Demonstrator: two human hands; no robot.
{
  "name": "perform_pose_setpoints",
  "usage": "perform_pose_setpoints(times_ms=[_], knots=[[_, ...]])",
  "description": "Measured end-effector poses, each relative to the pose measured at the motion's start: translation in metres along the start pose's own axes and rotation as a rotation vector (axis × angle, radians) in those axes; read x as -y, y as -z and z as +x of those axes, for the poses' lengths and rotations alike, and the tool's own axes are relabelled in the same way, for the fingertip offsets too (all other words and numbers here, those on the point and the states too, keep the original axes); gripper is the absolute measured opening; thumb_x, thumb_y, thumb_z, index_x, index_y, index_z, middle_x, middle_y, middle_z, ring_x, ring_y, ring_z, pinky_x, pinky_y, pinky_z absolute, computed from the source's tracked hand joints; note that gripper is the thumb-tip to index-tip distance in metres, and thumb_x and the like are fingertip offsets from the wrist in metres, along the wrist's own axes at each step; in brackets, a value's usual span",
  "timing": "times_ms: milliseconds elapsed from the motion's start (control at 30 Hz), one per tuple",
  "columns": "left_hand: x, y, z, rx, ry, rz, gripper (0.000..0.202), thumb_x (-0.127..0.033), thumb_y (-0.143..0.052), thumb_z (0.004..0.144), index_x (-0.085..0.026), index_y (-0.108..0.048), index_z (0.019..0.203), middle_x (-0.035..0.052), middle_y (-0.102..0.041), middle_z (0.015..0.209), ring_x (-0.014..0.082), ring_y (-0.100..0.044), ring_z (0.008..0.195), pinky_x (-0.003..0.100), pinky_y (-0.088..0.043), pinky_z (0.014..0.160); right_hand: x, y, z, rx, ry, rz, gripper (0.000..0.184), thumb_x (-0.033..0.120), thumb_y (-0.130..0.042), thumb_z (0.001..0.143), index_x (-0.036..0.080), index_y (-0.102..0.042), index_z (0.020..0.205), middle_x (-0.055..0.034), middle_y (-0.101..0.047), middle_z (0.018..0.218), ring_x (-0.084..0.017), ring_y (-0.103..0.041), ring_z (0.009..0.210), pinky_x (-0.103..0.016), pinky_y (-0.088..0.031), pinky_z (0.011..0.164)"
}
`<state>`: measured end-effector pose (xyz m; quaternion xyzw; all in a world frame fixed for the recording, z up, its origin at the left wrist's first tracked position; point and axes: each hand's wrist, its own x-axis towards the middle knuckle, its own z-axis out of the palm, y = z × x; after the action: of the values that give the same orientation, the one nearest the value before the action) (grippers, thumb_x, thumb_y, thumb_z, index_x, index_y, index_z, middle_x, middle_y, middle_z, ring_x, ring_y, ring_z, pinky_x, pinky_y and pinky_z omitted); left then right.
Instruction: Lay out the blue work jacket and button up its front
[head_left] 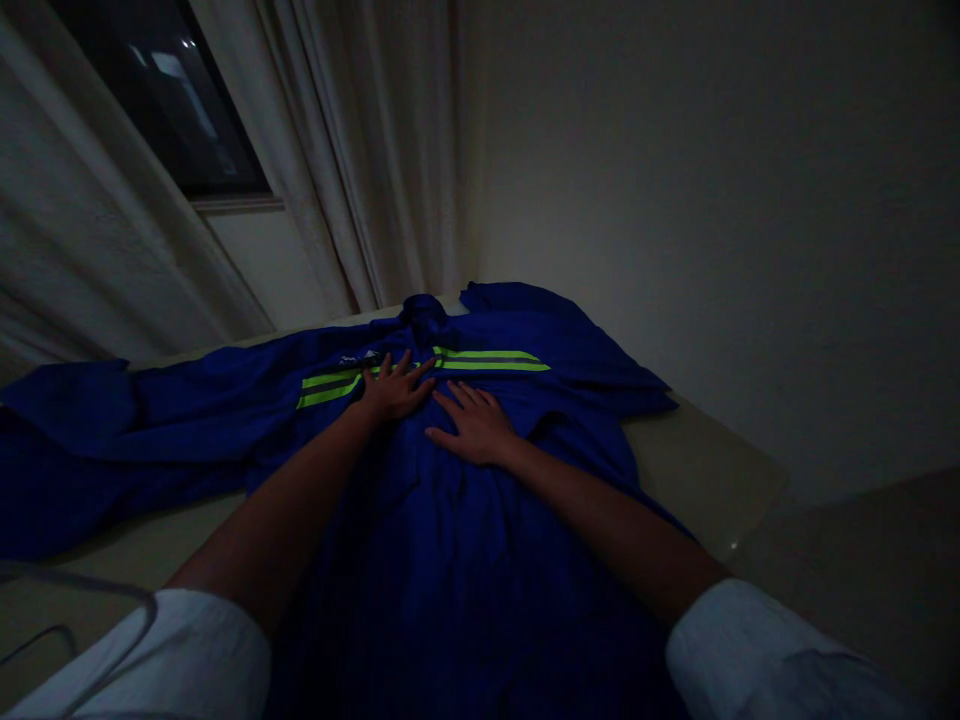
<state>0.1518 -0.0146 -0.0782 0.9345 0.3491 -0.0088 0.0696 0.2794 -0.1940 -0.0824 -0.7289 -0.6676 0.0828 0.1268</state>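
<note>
White shirt cuffs, L (165, 650) and R (757, 650), framed the lower edge; bare forearms ran fwd from them. Blue work jacket (450, 560) lay front-up along the desk (697, 460), with its collar (424, 312) at the far end, one jacket sleeve (112, 430) spread out to the person's left, and the hem out of view. Left hand (394, 390) lay flat on the chest, fingers spread, tips on the yellow-green reflective stripes (491, 360). The right hand (476, 425) lay palm-down just beside it, slightly nearer. Both were released: neither pinched nor gripped cloth.

Step in hand, as judged: pressing/smoothing the jacket front at chest level. Next move would prob. call for even outward strokes w/ flat palms, since folds showed near the far-right shoulder and the cloth looked loose enough to bunch.

Surface: pale, smooth desk w/ a rounded corner at right, mostly covered by the garment.

Room: dim; plain wall (712, 200) behind, pale curtains (360, 150) at upper left, dark window (165, 90) between them.
</note>
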Motion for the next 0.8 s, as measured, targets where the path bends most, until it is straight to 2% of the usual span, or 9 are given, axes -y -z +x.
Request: perform_pose_setpoints(times_ms=[67,167,300,400,467,533,600,667,800], knots=[[0.001,0.001,0.005,-0.035,0.0,0.019,0.067,-0.064,-0.024,0.106,-0.042,-0.026,0.169,0.0087,-0.02,0.178,0.0509,-0.017,0.16,0.085,-0.02,0.114,-0.004,-0.002,0.013,-0.009,0.003,-0.005,0.085,0.079,-0.038,0.101,0.025,-0.036,0.167,-0.0154,-0.026,0.175,-0.034,-0.022,0.163,-0.054,-0.02,0.127],[-0.005,0.001,-0.001,-0.145,0.0,0.048,0.061,-0.053,-0.025,0.109,-0.036,-0.033,0.167,0.0083,-0.032,0.174,0.0406,-0.025,0.161,0.076,-0.021,0.121,-0.009,-0.002,0.024,-0.041,0.018,-0.001,0.079,0.073,-0.041,0.104,0.023,-0.04,0.165,-0.0161,-0.03,0.174,-0.035,-0.026,0.161,-0.054,-0.022,0.126],[-0.017,0.0,-0.036,-0.183,-0.054,0.073,0.059,-0.033,-0.03,0.108,-0.027,-0.035,0.166,0.0107,-0.039,0.171,0.0322,-0.044,0.152,0.059,-0.028,0.126,-0.006,0.008,0.013,-0.026,0.037,0.055,0.055,0.045,-0.047,0.108,0.021,-0.05,0.157,-0.0109,-0.044,0.168,-0.029,-0.035,0.156,-0.048,-0.026,0.126],[-0.025,0.008,-0.075,-0.169,-0.142,0.054,0.062,-0.018,-0.038,0.102,-0.019,-0.037,0.164,0.015,-0.043,0.168,0.0318,-0.049,0.147,0.049,-0.038,0.12,0.012,0.021,-0.019,-0.095,0.039,0.074,0.047,0.028,-0.056,0.102,0.018,-0.055,0.148,-0.0119,-0.058,0.154,-0.027,-0.05,0.142,-0.042,-0.035,0.119],[-0.032,0.016,-0.104,-0.21,-0.169,0.024,0.059,-0.01,-0.04,0.097,-0.016,-0.047,0.156,0.0177,-0.055,0.157,0.0312,-0.056,0.139,0.047,-0.044,0.114,0.028,0.028,-0.05,-0.159,0.036,0.049,0.041,0.033,-0.064,0.097,0.018,-0.061,0.135,-0.0133,-0.065,0.137,-0.028,-0.057,0.129,-0.042,-0.042,0.111],[-0.043,0.022,-0.134,-0.219,-0.196,-0.025,0.046,-0.01,-0.039,0.098,-0.016,-0.061,0.138,0.0169,-0.069,0.134,0.0299,-0.065,0.122,0.045,-0.05,0.105,0.045,0.031,-0.085,-0.126,0.04,0.022,0.041,0.043,-0.074,0.09,0.02,-0.062,0.123,-0.0124,-0.068,0.123,-0.03,-0.061,0.117,-0.042,-0.046,0.103],[-0.055,0.024,-0.163,-0.202,-0.262,-0.063,0.033,-0.016,-0.04,0.102,-0.018,-0.067,0.121,0.014,-0.072,0.114,0.0292,-0.067,0.108,0.045,-0.053,0.096,0.057,0.032,-0.117,-0.04,0.022,0.03,0.04,0.039,-0.077,0.087,0.022,-0.061,0.119,-0.0107,-0.069,0.116,-0.029,-0.064,0.11,-0.04,-0.048,0.096],[-0.064,0.018,-0.187,-0.221,-0.353,-0.077,0.026,-0.021,-0.045,0.103,-0.02,-0.069,0.115,0.0131,-0.071,0.117,0.0296,-0.065,0.11,0.047,-0.053,0.097,0.061,0.034,-0.142,-0.002,-0.028,0.089,0.036,0.025,-0.071,0.088,0.022,-0.058,0.122,-0.0097,-0.07,0.115,-0.027,-0.067,0.107,-0.037,-0.049,0.092],[-0.067,-0.009,-0.214,-0.313,-0.461,-0.098,0.025,-0.024,-0.052,0.104,-0.022,-0.069,0.122,0.012,-0.059,0.15,0.0313,-0.051,0.139,0.053,-0.04,0.118,0.051,0.038,-0.17,-0.049,-0.109,0.415,0.041,0.007,-0.061,0.083,0.024,-0.056,0.119,-0.0025,-0.071,0.102,-0.019,-0.069,0.091,-0.03,-0.05,0.081]])
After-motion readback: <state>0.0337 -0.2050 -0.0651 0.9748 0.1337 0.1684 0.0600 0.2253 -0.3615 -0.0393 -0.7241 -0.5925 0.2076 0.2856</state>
